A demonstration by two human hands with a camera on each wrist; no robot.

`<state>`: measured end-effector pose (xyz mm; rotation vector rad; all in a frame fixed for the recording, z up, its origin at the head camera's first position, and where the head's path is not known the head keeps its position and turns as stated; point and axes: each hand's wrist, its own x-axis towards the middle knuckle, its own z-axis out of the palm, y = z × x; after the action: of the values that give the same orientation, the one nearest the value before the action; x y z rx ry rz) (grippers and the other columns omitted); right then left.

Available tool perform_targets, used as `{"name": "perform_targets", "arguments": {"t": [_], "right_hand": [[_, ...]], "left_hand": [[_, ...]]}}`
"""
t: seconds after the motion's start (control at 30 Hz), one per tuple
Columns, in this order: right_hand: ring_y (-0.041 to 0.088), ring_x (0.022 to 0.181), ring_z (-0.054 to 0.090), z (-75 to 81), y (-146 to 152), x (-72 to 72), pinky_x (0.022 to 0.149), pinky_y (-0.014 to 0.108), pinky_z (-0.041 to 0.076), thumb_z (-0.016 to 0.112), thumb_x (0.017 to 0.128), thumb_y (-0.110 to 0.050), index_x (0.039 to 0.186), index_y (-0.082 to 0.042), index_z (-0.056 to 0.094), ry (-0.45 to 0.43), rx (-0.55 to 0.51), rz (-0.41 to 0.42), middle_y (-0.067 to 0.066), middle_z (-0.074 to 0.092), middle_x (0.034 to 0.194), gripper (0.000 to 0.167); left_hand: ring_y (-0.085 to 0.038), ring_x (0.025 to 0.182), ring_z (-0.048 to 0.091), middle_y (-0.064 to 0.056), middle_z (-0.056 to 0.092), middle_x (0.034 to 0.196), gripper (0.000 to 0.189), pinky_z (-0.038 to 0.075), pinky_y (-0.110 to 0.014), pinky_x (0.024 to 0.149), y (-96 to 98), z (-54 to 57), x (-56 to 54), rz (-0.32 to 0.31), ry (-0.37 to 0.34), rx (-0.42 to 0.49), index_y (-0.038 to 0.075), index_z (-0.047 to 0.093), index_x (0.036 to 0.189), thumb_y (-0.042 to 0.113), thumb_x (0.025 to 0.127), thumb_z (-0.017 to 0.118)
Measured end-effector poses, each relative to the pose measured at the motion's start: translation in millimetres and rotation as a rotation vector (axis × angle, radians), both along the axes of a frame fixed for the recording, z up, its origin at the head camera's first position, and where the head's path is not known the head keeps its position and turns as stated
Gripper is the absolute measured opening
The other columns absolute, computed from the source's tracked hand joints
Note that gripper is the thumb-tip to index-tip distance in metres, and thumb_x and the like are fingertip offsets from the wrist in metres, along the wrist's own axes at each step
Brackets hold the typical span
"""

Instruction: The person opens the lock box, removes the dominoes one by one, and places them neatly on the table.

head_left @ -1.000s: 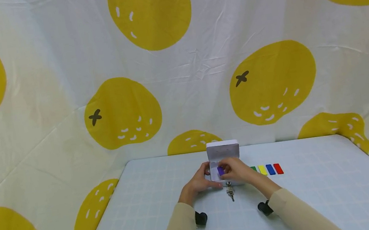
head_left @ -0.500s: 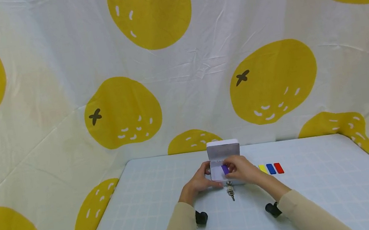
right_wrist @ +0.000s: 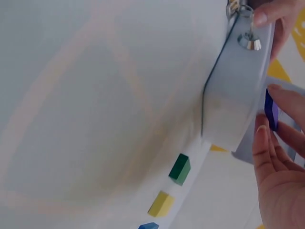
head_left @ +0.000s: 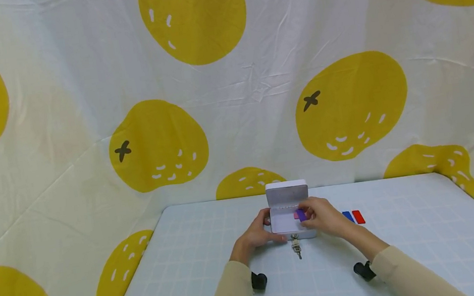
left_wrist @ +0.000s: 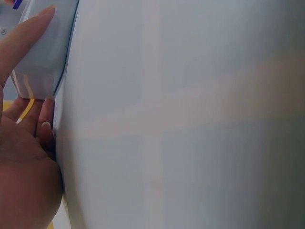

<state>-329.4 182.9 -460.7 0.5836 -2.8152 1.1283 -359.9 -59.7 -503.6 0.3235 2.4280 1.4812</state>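
Observation:
A small white metal lockable box (head_left: 280, 222) stands with its lid (head_left: 287, 195) raised. My left hand (head_left: 259, 231) grips its left end, the thumb along the front wall and the other fingers round the side, as the left wrist view also shows. Between thumb and fingers of my right hand (head_left: 323, 215) a purple block (head_left: 302, 215) is pinched, over the right part of the open box. The right wrist view shows that block (right_wrist: 271, 110) edge-on. A pink piece (head_left: 296, 215) shows inside the box, partly covered by the purple one.
Keys (head_left: 296, 247) hang from the lock (right_wrist: 249, 41) on the box's front. To the box's right stand a green block (right_wrist: 180, 168), a yellow block (right_wrist: 162, 204), a blue block (head_left: 348, 217) and a red block (head_left: 358, 217). A fruit-patterned curtain (head_left: 253, 131) hangs behind the table.
My right hand has moved rightward over the box with the purple block, and the pink piece has come into view. In the head view the hand and forearm now cover the green and yellow blocks.

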Motion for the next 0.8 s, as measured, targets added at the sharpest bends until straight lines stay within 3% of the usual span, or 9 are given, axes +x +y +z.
{"name": "perform_targets", "arguments": {"t": [0.27, 0.5, 0.8], "right_hand": [[0.020, 0.089, 0.060, -3.3, 14, 1.3, 0.078, 0.029, 0.056, 0.082, 0.085, -0.005, 0.125, 0.003, 0.068, 0.000, 0.024, -0.027, 0.005, 0.065, 0.101, 0.043], [0.021, 0.086, 0.060, -4.3, 26, 3.2, 0.078, 0.032, 0.055, 0.084, 0.083, -0.006, 0.117, 0.002, 0.070, 0.031, 0.055, -0.036, 0.006, 0.065, 0.096, 0.037], [0.022, 0.083, 0.063, -2.8, 45, 7.9, 0.072, 0.032, 0.055, 0.085, 0.082, -0.005, 0.113, 0.006, 0.069, 0.104, 0.052, -0.033, 0.011, 0.067, 0.097, 0.037]], "left_hand": [[-0.024, 0.116, 0.048, 0.000, 0.054, 0.130, 0.096, 0.039, -0.051, 0.111, 0.3, -1.4, 0.5, 0.004, -0.006, -0.006, 0.023, 0.042, 0.150, 0.023, 0.071, 0.096], [-0.023, 0.114, 0.048, 0.001, 0.054, 0.129, 0.095, 0.040, -0.048, 0.105, 0.4, -2.3, -0.4, -0.002, -0.002, 0.016, 0.021, 0.043, 0.149, 0.016, 0.071, 0.096], [-0.024, 0.116, 0.048, 0.000, 0.054, 0.131, 0.096, 0.039, -0.048, 0.108, -0.6, -0.5, -0.6, -0.003, 0.001, 0.013, 0.021, 0.042, 0.150, 0.018, 0.071, 0.096]]}}
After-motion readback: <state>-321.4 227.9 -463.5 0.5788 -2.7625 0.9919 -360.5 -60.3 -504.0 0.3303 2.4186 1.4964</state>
